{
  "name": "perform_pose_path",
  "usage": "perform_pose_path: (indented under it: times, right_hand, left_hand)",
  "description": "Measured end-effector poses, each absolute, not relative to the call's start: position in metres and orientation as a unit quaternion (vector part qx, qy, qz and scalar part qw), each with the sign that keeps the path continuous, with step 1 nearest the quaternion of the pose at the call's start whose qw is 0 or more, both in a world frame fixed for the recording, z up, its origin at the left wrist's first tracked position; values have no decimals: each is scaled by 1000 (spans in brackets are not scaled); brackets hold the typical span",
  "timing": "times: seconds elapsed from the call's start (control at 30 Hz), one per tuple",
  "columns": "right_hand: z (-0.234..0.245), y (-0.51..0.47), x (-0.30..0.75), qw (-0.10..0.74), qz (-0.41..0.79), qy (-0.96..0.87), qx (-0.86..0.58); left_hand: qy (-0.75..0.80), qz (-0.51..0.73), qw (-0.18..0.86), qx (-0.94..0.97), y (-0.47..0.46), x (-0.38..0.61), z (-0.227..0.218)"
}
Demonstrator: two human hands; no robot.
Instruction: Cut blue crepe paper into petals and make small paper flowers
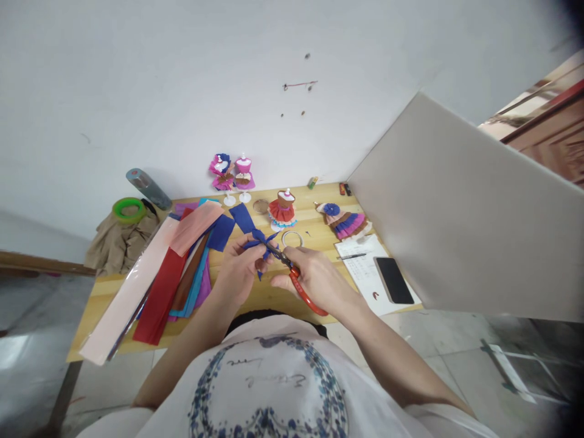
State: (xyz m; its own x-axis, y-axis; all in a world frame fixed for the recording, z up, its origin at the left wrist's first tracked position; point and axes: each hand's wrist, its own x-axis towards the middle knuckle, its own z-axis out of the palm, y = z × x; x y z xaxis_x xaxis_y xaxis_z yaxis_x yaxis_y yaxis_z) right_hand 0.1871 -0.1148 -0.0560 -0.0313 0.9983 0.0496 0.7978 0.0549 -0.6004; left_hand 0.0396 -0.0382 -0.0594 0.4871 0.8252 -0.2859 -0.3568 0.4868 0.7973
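Fingers of my left hand (pixel 241 266) pinch a folded, twisted piece of dark blue crepe paper (pixel 259 238) above the table's middle. My right hand (pixel 314 277) is closed around red-handled pliers (pixel 298 286), their dark jaws touching the blue paper; whether the jaws are fully closed is hard to see. Beyond my hands stands a small mannequin (pixel 283 207) in a red and brown ruffled paper dress. A flat blue strip (pixel 241 217) lies just behind the held piece, and a ring-shaped roll (pixel 292 239) rests past the pliers.
Stacked coloured paper strips (pixel 182 255) cover the table's left side. Two dressed mannequins (pixel 243 173) stand by the wall. To the right are a ruffled paper dress (pixel 344 220), a written sheet (pixel 358 252) with a pen, and a phone (pixel 393 280). A grey panel (pixel 456 225) borders the right edge.
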Motion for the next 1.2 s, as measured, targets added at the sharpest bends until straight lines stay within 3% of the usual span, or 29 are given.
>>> perform_pose_path:
  times: [1.2]
  right_hand:
    - [-57,-113,186,212,200,-691,-662]
  left_hand:
    - [334,376,794,341,-38,38,-63]
